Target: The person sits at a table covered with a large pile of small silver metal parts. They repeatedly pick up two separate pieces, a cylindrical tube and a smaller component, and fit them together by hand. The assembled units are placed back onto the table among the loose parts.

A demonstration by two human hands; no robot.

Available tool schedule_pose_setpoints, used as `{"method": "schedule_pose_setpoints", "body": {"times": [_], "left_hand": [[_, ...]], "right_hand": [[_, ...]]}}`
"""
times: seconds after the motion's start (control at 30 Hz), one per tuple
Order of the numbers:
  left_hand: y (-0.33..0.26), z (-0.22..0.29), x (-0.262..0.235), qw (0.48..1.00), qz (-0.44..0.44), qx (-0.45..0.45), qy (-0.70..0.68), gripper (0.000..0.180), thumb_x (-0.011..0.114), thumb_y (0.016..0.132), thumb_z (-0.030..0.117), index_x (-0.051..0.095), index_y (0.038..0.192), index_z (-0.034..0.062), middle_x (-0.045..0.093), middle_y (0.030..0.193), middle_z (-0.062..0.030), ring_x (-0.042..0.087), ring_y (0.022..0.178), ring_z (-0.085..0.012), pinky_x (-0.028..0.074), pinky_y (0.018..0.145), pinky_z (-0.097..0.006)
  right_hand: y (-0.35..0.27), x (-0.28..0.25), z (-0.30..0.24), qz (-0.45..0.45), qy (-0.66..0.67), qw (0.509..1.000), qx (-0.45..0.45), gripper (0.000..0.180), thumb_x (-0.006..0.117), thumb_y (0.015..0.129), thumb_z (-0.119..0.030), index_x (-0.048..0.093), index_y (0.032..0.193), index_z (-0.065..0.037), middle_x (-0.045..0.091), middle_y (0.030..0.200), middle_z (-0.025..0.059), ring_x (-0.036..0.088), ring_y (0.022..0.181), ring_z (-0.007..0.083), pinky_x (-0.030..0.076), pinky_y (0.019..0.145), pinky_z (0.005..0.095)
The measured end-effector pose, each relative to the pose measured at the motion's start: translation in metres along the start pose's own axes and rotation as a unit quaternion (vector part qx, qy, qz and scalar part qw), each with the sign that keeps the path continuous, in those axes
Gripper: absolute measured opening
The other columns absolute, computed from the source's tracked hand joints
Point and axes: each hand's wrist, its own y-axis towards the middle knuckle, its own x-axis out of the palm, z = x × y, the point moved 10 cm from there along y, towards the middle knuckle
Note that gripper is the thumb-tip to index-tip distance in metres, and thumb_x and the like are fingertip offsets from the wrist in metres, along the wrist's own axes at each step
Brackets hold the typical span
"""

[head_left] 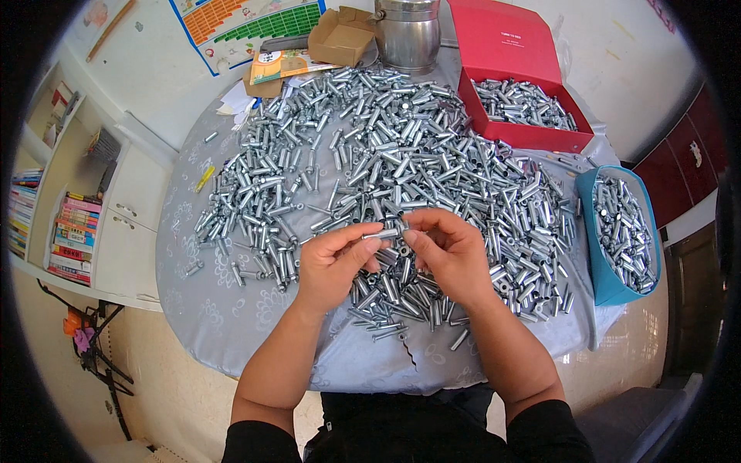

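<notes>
Between my two hands, above the near side of a big heap of metal parts, is a short silvery expansion bolt (384, 234). My left hand (337, 262) pinches it between thumb and fingers at its left end. At its other end, the thumb and forefinger of my right hand (450, 251) close together on a small piece too hidden to make out. Beneath and around both hands spreads the heap of loose metal bolts and sleeves (394, 166).
The heap lies on a round table with a grey patterned cloth (208, 324). At the right stand an open red box (532, 137) and a teal bin (610, 282), both holding similar parts. A metal pot (407, 35) and a cardboard box (340, 37) stand at the back.
</notes>
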Motion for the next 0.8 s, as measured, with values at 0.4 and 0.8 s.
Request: {"method": "schedule_pose_setpoints", "body": {"times": [0.4,0.8], "left_hand": [[-0.001,-0.002,-0.001,1.0,-0.004,-0.002,0.015,0.023,0.061,0.089,0.003,0.064,0.112,-0.0029,0.07,0.089,-0.013,0.062,0.064,-0.011,0.052,0.06,-0.023],[0.001,-0.002,0.0,1.0,0.0,0.005,-0.004,0.023,0.061,0.091,0.004,0.065,0.112,-0.0021,0.071,0.092,-0.0109,0.062,0.064,-0.0074,0.051,0.06,-0.02]], "right_hand": [[-0.001,0.007,0.005,-0.045,-0.019,0.997,0.059,0.021,0.063,0.09,-0.008,0.063,0.109,0.0,0.061,0.093,0.0039,0.053,0.059,0.0039,0.044,0.051,0.0188],[-0.001,0.01,-0.001,-0.051,0.002,0.998,0.024,0.02,0.061,0.092,-0.011,0.061,0.109,0.0,0.062,0.087,0.0032,0.054,0.06,0.0049,0.044,0.05,0.0195]]}}
